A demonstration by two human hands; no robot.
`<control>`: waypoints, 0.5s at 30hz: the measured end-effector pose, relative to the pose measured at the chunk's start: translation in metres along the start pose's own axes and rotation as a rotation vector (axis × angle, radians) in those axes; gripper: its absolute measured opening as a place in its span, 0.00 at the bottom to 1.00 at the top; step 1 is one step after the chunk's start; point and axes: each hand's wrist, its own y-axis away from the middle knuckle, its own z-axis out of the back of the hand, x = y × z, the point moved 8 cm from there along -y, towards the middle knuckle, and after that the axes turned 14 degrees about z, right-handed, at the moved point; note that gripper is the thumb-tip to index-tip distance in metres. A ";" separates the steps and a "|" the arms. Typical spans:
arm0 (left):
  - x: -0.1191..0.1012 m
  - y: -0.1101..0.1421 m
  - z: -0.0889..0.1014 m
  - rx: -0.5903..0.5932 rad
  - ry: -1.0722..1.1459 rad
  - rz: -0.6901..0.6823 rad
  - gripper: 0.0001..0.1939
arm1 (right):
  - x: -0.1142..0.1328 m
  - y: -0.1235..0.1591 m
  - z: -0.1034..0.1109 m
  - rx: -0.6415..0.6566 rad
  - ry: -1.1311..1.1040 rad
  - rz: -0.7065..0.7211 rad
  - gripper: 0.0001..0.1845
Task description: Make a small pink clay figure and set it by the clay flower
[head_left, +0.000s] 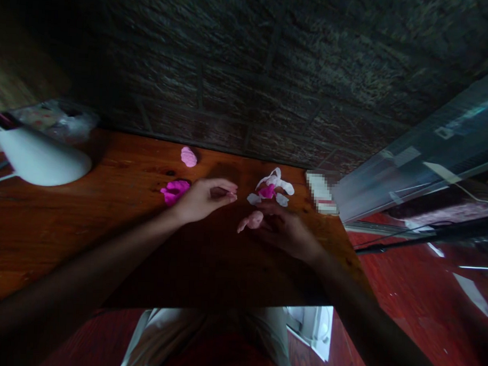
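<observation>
My left hand point(205, 199) is over the table with thumb and fingertips pinched together on what looks like a small pale pink bit. My right hand point(284, 230) holds a pale pink clay-like lump point(254, 220) with a thin tail hanging off its left side. Just beyond the right hand, a flat figure of white clay-like strips point(284, 186) surrounds a magenta centre piece point(267, 191). A crumpled magenta lump point(175, 191) lies beside my left wrist, partly covered by it. Farther back sits a light pink lump point(189, 156).
A white kettle-like vessel point(45, 154) stands at the left, with clear plastic wrapping point(72, 121) behind it. A blurred white packet point(321, 192) lies at the right end of the wooden table point(128, 163). A dark stone-patterned wall point(231, 86) rises behind.
</observation>
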 end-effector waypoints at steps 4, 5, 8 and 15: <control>0.001 0.000 -0.004 0.075 0.114 0.106 0.16 | -0.002 0.000 -0.013 0.076 0.008 0.001 0.28; 0.001 0.001 -0.006 0.097 0.141 0.122 0.16 | -0.001 0.000 -0.010 0.092 -0.002 -0.006 0.29; -0.001 0.003 -0.010 0.130 0.198 0.126 0.19 | 0.009 -0.007 0.007 0.147 -0.080 -0.022 0.31; -0.018 0.012 -0.013 0.061 0.156 -0.016 0.14 | 0.029 -0.056 0.019 0.029 -0.182 -0.029 0.18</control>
